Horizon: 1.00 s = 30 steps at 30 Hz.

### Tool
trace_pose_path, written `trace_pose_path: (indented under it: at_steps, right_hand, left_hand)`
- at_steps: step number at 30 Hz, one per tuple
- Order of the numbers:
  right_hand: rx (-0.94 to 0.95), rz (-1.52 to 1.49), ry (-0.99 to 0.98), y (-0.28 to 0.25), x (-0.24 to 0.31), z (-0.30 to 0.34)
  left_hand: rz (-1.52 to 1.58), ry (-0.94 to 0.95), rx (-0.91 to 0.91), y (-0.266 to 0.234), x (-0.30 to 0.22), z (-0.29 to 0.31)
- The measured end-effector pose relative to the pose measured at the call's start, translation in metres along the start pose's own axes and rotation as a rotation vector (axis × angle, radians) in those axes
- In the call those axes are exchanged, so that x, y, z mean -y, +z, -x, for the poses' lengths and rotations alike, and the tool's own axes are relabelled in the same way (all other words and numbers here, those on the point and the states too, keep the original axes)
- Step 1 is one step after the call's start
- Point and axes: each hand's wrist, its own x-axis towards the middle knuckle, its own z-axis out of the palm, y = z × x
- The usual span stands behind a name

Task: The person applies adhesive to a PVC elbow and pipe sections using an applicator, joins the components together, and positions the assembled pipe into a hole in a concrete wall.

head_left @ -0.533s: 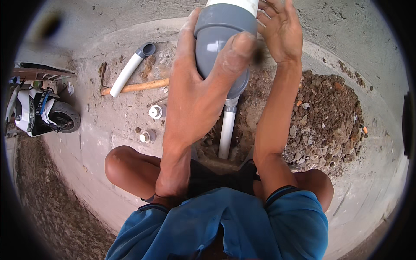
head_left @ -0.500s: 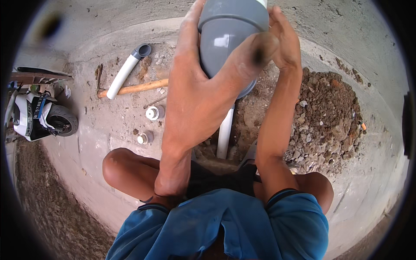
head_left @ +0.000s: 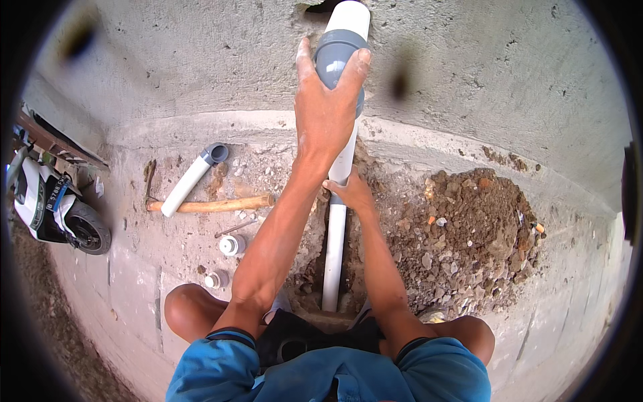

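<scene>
A grey pipe fitting (head_left: 331,61) with a short white pipe piece (head_left: 350,19) in its far end is held up near the wall. My left hand (head_left: 325,117) is closed round the fitting from above, fingers on its left side and thumb on its right. From the fitting a long white pipe (head_left: 333,254) runs back toward me into a narrow trench. Lower on that pipe, my right hand (head_left: 355,192) is wrapped round it, partly hidden behind it. The joint between fitting and long pipe is mostly covered by my left hand.
A dark hole (head_left: 323,7) opens in the concrete wall (head_left: 469,74). On the left lie a white pipe with grey elbow (head_left: 187,184), a wooden-handled tool (head_left: 228,204) and two white-capped containers (head_left: 232,245) (head_left: 216,279). Rubble (head_left: 475,234) is heaped right; a motorbike (head_left: 57,204) stands far left.
The grey fitting now sits farther from me, toward the wall, my left hand still on it. My right hand has left the fitting's side and grips the white pipe below. The view has shifted upward.
</scene>
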Motion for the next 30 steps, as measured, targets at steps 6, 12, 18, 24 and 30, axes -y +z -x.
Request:
trace_pose_path:
  at_steps: [6,12,18,24,30]
  right_hand:
    - [-0.073,0.039,-0.059,0.011,-0.010,-0.005]
    - [-0.107,-0.521,-0.528,-0.139,0.127,0.065]
    - [0.129,-1.523,-1.645,-0.283,0.155,0.008]
    - [0.165,-1.871,-1.228,-0.180,0.250,-0.069]
    - [0.186,-1.891,-1.218,-0.238,0.204,-0.041]
  left_hand:
    - [-0.021,-0.071,-0.080,-0.022,-0.009,0.006]
    - [0.152,-0.067,0.101,-0.032,0.023,0.015]
    - [0.227,0.059,0.153,-0.022,0.032,0.028]
    - [0.336,-0.001,0.176,-0.036,0.041,0.031]
    - [0.290,0.004,0.123,-0.038,0.028,0.039]
